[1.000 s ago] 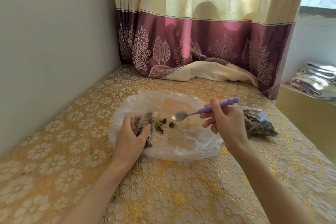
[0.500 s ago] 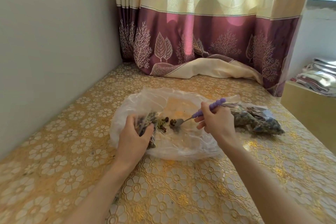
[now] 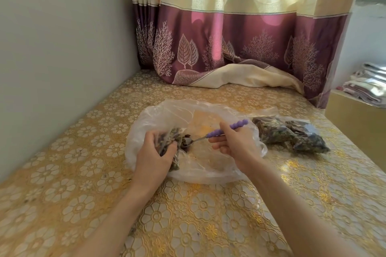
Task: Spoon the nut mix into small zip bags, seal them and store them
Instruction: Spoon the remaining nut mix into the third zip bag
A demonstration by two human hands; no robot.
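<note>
Nuts (image 3: 184,142) sit in the spoon (image 3: 211,136) pinched by the right hand (image 3: 234,144), its bowl pointing left at the mouth of the small bag (image 3: 170,142) that the left hand's (image 3: 153,152) fingers (image 3: 170,149) grip on the worktop (image 3: 83,152).

My two bare forearms reach forward from the lower edge and converge toward the middle. My left hand (image 3: 153,152) is turned palm inward, its fingers and thumb curled round a small clear zip bag of dark nut mix (image 3: 170,142). My right hand (image 3: 234,144) pinches the purple beaded handle of a metal spoon (image 3: 221,132), wrist bent slightly.
</note>
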